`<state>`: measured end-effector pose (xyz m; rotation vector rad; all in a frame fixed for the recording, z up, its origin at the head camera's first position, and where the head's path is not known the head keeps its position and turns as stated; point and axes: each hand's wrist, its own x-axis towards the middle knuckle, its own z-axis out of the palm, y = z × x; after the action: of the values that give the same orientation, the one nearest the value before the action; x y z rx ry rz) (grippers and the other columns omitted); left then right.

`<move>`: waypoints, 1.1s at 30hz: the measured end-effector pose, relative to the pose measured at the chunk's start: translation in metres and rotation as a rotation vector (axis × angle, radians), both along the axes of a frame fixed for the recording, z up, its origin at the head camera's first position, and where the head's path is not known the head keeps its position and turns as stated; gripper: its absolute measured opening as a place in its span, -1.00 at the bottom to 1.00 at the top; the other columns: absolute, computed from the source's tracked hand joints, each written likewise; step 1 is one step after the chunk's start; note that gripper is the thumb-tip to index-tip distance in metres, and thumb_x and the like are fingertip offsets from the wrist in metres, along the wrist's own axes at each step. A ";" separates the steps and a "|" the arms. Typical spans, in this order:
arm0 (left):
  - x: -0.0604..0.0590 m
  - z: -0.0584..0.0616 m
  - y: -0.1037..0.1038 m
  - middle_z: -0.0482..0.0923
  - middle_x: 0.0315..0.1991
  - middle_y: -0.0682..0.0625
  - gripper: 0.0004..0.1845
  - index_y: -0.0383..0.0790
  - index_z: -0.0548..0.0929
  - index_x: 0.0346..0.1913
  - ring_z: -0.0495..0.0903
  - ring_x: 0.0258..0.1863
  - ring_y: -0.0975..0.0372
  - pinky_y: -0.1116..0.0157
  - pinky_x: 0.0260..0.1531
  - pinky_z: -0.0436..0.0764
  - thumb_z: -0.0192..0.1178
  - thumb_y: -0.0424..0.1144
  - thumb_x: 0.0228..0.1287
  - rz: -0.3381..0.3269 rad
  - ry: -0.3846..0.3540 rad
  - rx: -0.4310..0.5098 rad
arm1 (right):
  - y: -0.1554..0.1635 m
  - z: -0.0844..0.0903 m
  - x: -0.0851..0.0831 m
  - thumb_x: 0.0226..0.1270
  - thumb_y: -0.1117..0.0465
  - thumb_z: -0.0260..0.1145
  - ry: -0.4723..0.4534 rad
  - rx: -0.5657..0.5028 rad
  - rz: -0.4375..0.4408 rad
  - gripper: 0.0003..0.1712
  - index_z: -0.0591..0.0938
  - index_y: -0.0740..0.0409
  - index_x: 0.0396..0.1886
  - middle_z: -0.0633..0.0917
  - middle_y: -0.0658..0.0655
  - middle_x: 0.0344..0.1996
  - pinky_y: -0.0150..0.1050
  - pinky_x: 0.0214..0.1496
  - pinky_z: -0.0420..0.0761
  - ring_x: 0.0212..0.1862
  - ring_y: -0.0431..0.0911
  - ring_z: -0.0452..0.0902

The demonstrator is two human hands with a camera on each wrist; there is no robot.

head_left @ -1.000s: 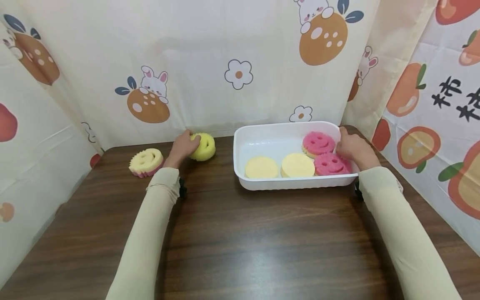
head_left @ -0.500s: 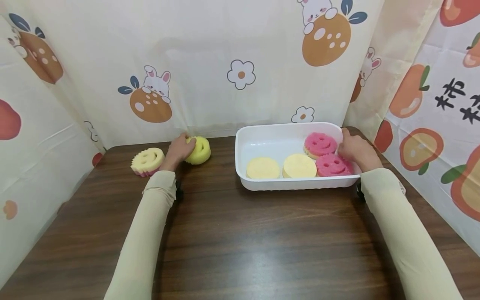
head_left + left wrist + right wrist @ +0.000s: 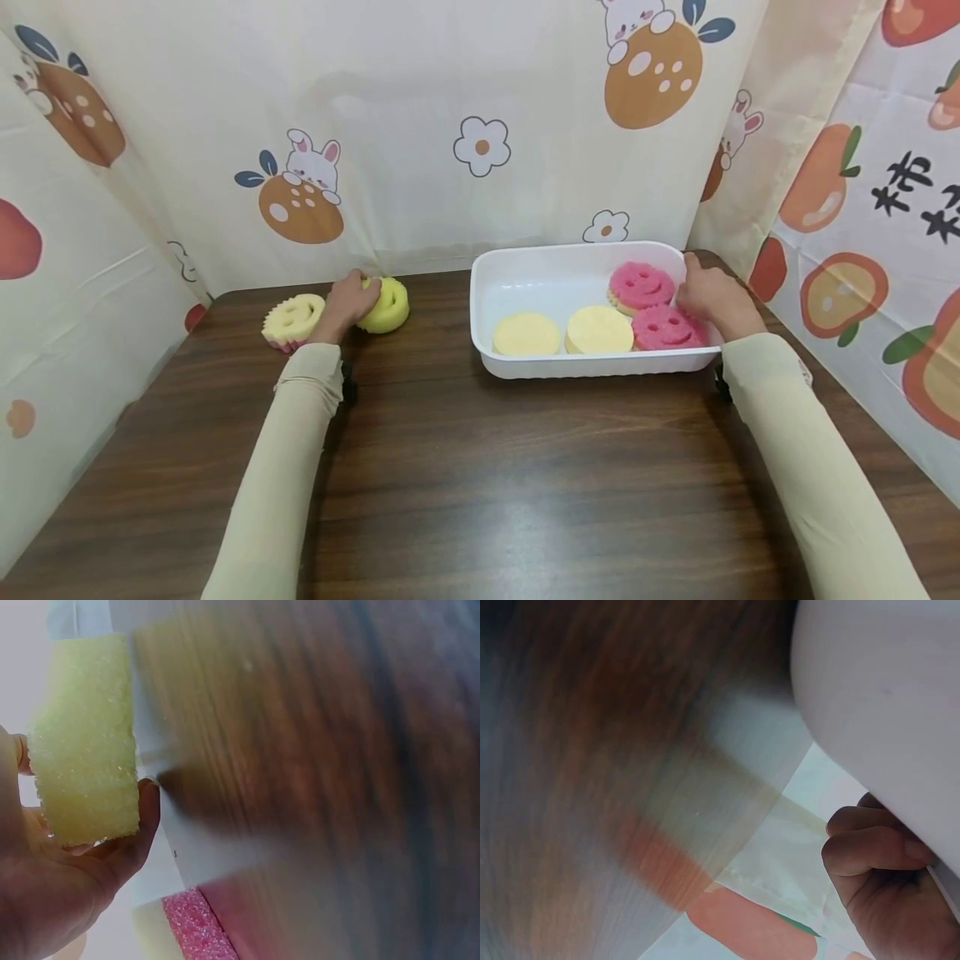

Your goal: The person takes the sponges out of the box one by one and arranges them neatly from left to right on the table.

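Left of the left hand (image 3: pixel 343 302), a cream-and-pink sponge (image 3: pixel 295 317) lies on the table (image 3: pixel 450 467); that hand pinches a yellow sponge (image 3: pixel 388 307); between the hands, the white tray (image 3: pixel 585 367) already holds 2 cream sponges (image 3: pixel 598 330) and 2 pink sponges (image 3: pixel 641 286), leaving 2 sponges outside; the right hand (image 3: pixel 712 296) grips its rim.

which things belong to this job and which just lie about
Likely the job:
bright yellow round smiley sponge, in the left hand
white rectangular plastic tray, gripped by the right hand
inside it: two pink round smiley sponges, two plain pale yellow round sponges
pale yellow and pink round smiley sponge nearby

Likely just surroundings:
brown wood-grain table
cream printed fabric hangings
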<state>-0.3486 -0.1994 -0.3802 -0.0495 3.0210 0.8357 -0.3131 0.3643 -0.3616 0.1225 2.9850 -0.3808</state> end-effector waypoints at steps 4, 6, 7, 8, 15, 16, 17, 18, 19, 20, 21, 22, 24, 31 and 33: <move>0.002 0.003 -0.001 0.34 0.35 -0.41 -0.32 -0.39 0.31 0.34 0.39 0.28 -0.22 -0.11 0.25 0.40 -0.32 0.10 0.44 -0.010 -0.017 -0.003 | 0.001 0.001 -0.001 0.39 0.12 0.02 0.000 0.000 -0.010 -0.08 -0.20 0.39 0.54 0.31 0.65 0.18 0.47 0.21 0.36 0.18 0.52 0.34; 0.003 0.003 -0.002 0.32 0.36 -0.41 -0.31 -0.39 0.30 0.35 0.38 0.30 -0.23 -0.11 0.27 0.39 -0.31 0.11 0.44 -0.014 -0.020 -0.003 | 0.002 0.001 -0.001 0.39 0.12 0.02 -0.004 -0.002 -0.018 -0.08 -0.21 0.38 0.54 0.30 0.65 0.18 0.47 0.21 0.36 0.18 0.52 0.34; 0.003 0.003 -0.002 0.32 0.37 -0.41 -0.31 -0.39 0.30 0.35 0.36 0.32 -0.23 -0.11 0.28 0.39 -0.31 0.11 0.44 -0.014 -0.019 -0.005 | 0.002 0.001 -0.001 0.40 0.12 0.01 -0.007 -0.003 -0.020 -0.08 -0.22 0.38 0.54 0.30 0.65 0.18 0.47 0.21 0.35 0.19 0.52 0.33; 0.003 0.003 -0.003 0.32 0.37 -0.42 -0.31 -0.40 0.30 0.35 0.35 0.33 -0.23 -0.11 0.30 0.38 -0.30 0.10 0.44 -0.014 -0.017 -0.007 | 0.002 0.001 -0.001 0.40 0.12 0.01 -0.007 -0.004 -0.019 -0.08 -0.21 0.38 0.54 0.30 0.66 0.18 0.47 0.21 0.35 0.18 0.52 0.33; 0.004 0.000 -0.006 0.28 0.38 -0.45 -0.31 -0.43 0.26 0.38 0.31 0.37 -0.24 -0.11 0.34 0.34 -0.32 0.08 0.46 -0.019 -0.014 -0.013 | 0.003 0.001 0.000 0.39 0.10 0.02 -0.009 -0.011 -0.020 -0.08 -0.20 0.36 0.54 0.29 0.64 0.18 0.49 0.17 0.37 0.15 0.50 0.34; 0.004 0.000 -0.006 0.28 0.39 -0.44 -0.31 -0.42 0.25 0.38 0.31 0.37 -0.23 -0.11 0.35 0.33 -0.32 0.07 0.46 -0.020 -0.019 -0.008 | 0.003 0.001 0.000 0.39 0.10 0.03 -0.012 -0.015 -0.025 -0.07 -0.20 0.36 0.55 0.29 0.63 0.19 0.49 0.16 0.37 0.14 0.49 0.34; 0.004 0.000 -0.006 0.27 0.39 -0.44 -0.31 -0.42 0.25 0.38 0.31 0.37 -0.23 -0.11 0.35 0.33 -0.33 0.07 0.46 -0.022 -0.025 -0.010 | 0.003 0.001 0.000 0.39 0.10 0.04 -0.015 -0.018 -0.029 -0.07 -0.20 0.35 0.55 0.29 0.63 0.19 0.49 0.16 0.38 0.13 0.48 0.34; 0.004 0.000 -0.006 0.27 0.39 -0.43 -0.32 -0.42 0.25 0.38 0.31 0.37 -0.22 -0.11 0.35 0.33 -0.34 0.07 0.46 -0.024 -0.032 -0.012 | 0.003 0.000 0.000 0.39 0.10 0.04 -0.014 -0.019 -0.029 -0.07 -0.19 0.35 0.54 0.30 0.62 0.18 0.49 0.15 0.38 0.12 0.48 0.35; 0.005 0.001 -0.006 0.27 0.39 -0.43 -0.32 -0.42 0.25 0.37 0.31 0.37 -0.22 -0.11 0.35 0.33 -0.35 0.06 0.46 -0.026 -0.039 -0.014 | 0.002 0.000 0.000 0.39 0.10 0.05 -0.014 -0.021 -0.029 -0.07 -0.18 0.35 0.54 0.30 0.62 0.18 0.49 0.15 0.38 0.11 0.47 0.35; 0.005 0.001 -0.007 0.28 0.39 -0.43 -0.33 -0.43 0.25 0.37 0.31 0.36 -0.22 -0.11 0.35 0.33 -0.36 0.05 0.46 -0.029 -0.044 -0.015 | 0.002 0.000 0.000 0.39 0.10 0.04 -0.015 -0.024 -0.029 -0.08 -0.19 0.34 0.55 0.30 0.62 0.18 0.49 0.15 0.38 0.11 0.47 0.35; 0.005 0.001 -0.007 0.28 0.38 -0.42 -0.33 -0.43 0.27 0.35 0.32 0.35 -0.21 -0.10 0.34 0.34 -0.36 0.05 0.46 -0.029 -0.049 -0.018 | 0.002 -0.001 0.000 0.39 0.10 0.04 -0.015 -0.024 -0.029 -0.08 -0.18 0.34 0.54 0.30 0.62 0.18 0.49 0.15 0.38 0.11 0.47 0.35; 0.006 0.002 -0.007 0.28 0.38 -0.43 -0.33 -0.43 0.27 0.35 0.32 0.35 -0.21 -0.10 0.33 0.34 -0.37 0.05 0.46 -0.030 -0.051 -0.022 | 0.002 -0.001 -0.001 0.39 0.10 0.04 -0.016 -0.023 -0.028 -0.07 -0.19 0.35 0.54 0.30 0.62 0.18 0.49 0.15 0.38 0.11 0.47 0.35; 0.006 0.003 -0.006 0.30 0.36 -0.42 -0.35 -0.42 0.30 0.33 0.34 0.32 -0.20 -0.09 0.31 0.36 -0.36 0.05 0.46 -0.029 -0.053 -0.023 | 0.003 -0.001 -0.001 0.39 0.10 0.03 -0.015 -0.017 -0.022 -0.08 -0.19 0.36 0.54 0.30 0.63 0.18 0.49 0.15 0.38 0.12 0.48 0.36; 0.009 0.004 -0.006 0.39 0.25 -0.39 -0.43 -0.41 0.39 0.16 0.41 0.17 -0.13 -0.05 0.20 0.42 -0.34 0.01 0.45 -0.016 -0.053 -0.028 | 0.004 -0.001 -0.002 0.40 0.11 0.00 -0.018 -0.008 -0.005 -0.09 -0.20 0.38 0.54 0.30 0.66 0.18 0.49 0.16 0.39 0.15 0.51 0.35; 0.009 0.004 -0.006 0.40 0.23 -0.39 -0.44 -0.42 0.39 0.14 0.41 0.12 -0.11 -0.04 0.17 0.43 -0.35 -0.01 0.45 -0.018 -0.054 -0.025 | 0.003 -0.001 -0.003 0.40 0.11 0.01 -0.018 -0.009 -0.006 -0.09 -0.20 0.37 0.54 0.29 0.65 0.18 0.49 0.16 0.38 0.15 0.51 0.35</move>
<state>-0.3395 -0.2058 -0.3763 -0.0439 2.9769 0.7822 -0.3157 0.3674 -0.3631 0.1332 2.9655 -0.3917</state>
